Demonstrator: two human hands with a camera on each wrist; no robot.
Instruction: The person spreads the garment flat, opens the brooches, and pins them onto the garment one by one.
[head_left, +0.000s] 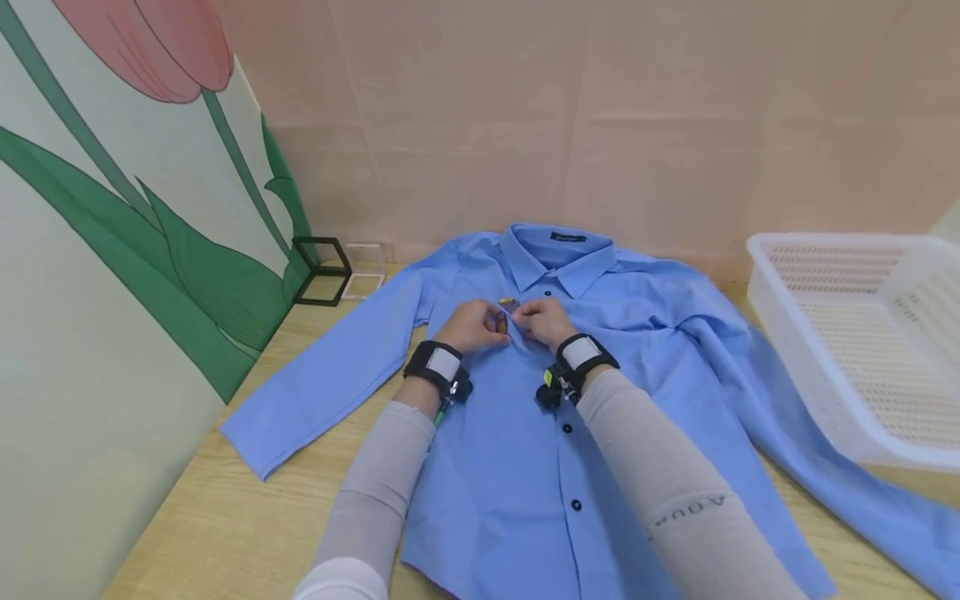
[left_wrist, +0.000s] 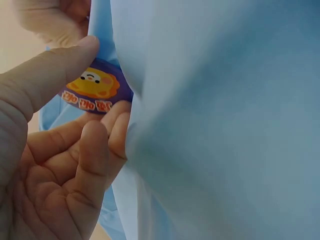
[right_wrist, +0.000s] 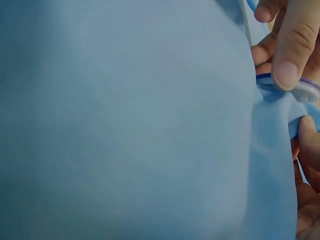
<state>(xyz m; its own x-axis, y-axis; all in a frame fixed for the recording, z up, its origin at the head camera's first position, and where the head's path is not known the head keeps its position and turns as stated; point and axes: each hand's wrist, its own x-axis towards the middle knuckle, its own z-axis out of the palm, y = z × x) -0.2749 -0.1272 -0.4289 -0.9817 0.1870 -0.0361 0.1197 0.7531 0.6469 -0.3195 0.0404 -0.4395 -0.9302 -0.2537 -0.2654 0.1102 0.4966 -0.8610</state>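
Observation:
A light blue buttoned shirt [head_left: 495, 467] lies spread front up, collar away from me. At its chest my left hand [head_left: 472, 327] pinches a round badge [left_wrist: 102, 82] between thumb and fingers. The badge has a purple rim and a yellow cartoon face, and its pale back [right_wrist: 305, 92] faces the cloth in the right wrist view. Close beside it, my right hand [head_left: 546, 321] pinches a fold of the shirt. A small yellow and grey thing [head_left: 508, 304] shows just beyond the fingertips; its kind is unclear. Cloth hides much of both wrist views.
A white plastic basket [head_left: 825, 350] stands to the right, near the shirt's sleeve. At the back left are a black square frame [head_left: 322, 271] and a clear one [head_left: 365, 271]. The wooden table [head_left: 225, 525] meets a tulip-patterned wall [head_left: 112, 275] and a beige backdrop [head_left: 637, 108].

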